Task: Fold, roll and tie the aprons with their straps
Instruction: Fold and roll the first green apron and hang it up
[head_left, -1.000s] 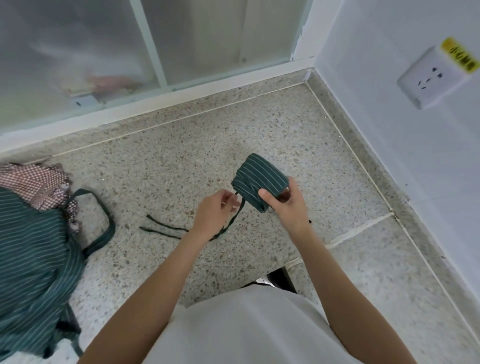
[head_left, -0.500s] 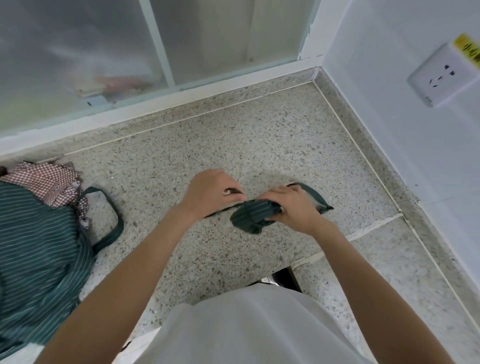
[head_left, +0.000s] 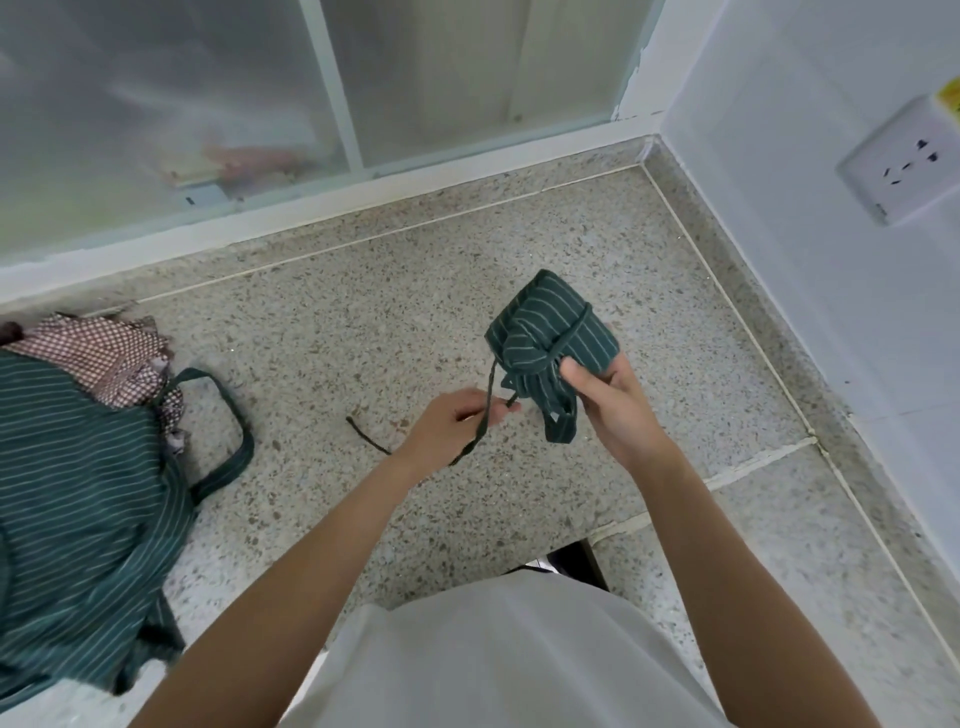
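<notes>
rolled apron (head_left: 553, 325) is gripped by right hand (head_left: 605, 400), held above floor, long axis toward far-right corner; strap (head_left: 485, 410) pinched by left hand (head_left: 457, 421), just left & nearer.

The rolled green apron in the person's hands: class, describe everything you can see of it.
The rolled green apron is a compact bundle of dark green cloth with thin pale stripes, held above the speckled floor. A strap already circles it. The right hand grips its lower end; the left hand pinches a loose strap trailing down from it. A fabric loop hangs below.
</notes>
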